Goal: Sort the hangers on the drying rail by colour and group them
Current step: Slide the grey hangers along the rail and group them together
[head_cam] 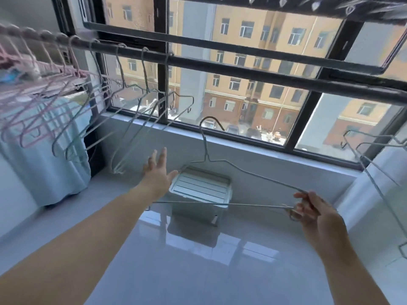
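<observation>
A dark drying rail runs across the window from upper left to right. Several pink hangers hang bunched at its left end. Beside them hang several pale blue-grey hangers, spaced apart. My right hand grips the right corner of a loose blue-grey wire hanger, held below the rail with its hook pointing up. My left hand is open with fingers spread, just left of that hanger's left shoulder and holding nothing. More blue-grey hangers show at the right edge.
A small white step stool stands on the glossy tiled floor below the window sill. Light blue cloth hangs at the left under the pink hangers. A second black rack with pegs runs overhead.
</observation>
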`<state>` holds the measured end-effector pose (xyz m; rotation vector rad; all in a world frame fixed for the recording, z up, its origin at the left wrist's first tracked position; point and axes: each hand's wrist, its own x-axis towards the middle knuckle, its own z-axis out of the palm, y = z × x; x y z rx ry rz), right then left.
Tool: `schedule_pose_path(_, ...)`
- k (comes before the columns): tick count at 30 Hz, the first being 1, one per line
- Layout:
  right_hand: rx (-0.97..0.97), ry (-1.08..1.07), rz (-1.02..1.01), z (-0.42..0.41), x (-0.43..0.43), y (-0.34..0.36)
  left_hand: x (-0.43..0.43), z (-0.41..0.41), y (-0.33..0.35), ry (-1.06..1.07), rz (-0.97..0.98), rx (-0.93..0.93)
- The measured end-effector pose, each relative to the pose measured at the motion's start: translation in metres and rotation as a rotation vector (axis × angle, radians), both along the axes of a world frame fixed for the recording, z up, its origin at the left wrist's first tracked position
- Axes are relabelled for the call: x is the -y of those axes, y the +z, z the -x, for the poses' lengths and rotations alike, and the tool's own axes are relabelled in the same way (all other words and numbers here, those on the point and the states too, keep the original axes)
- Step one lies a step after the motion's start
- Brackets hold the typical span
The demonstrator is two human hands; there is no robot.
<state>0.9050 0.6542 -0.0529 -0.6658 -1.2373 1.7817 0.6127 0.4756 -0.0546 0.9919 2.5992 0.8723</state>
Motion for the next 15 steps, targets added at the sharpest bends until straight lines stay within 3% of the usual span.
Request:
schedule_pose_path(2,-0.034,-0.01,0.024,-0.007,0.002,0.002,0.007,0.006,-0.004,-0.112,0.014,0.015)
schedule_pose_path(6,-0.056,-0.211,0.112,-0.019,0.001,-0.003,0.019,-0.003,-0.001,-0.303,-0.184,0.268)
schedule_pose_path(8,0.117,-0.375,0.053,-0.018,0.001,-0.009,0.022,-0.006,0.001,-0.331,-0.213,0.287)
schedule_pose_path(11,0.643,-0.541,-0.154,-0.011,0.011,-0.018,0.024,-0.012,0.004,-0.337,-0.229,0.305)
schedule_pose_path(13,0.769,-0.518,-0.331,0.001,0.035,-0.018,0.023,-0.017,0.009,-0.338,-0.271,0.337)
schedule_pose_path(15,0.757,-0.346,-0.553,0.024,0.072,-0.013,0.021,-0.027,0.015,-0.332,-0.332,0.365)
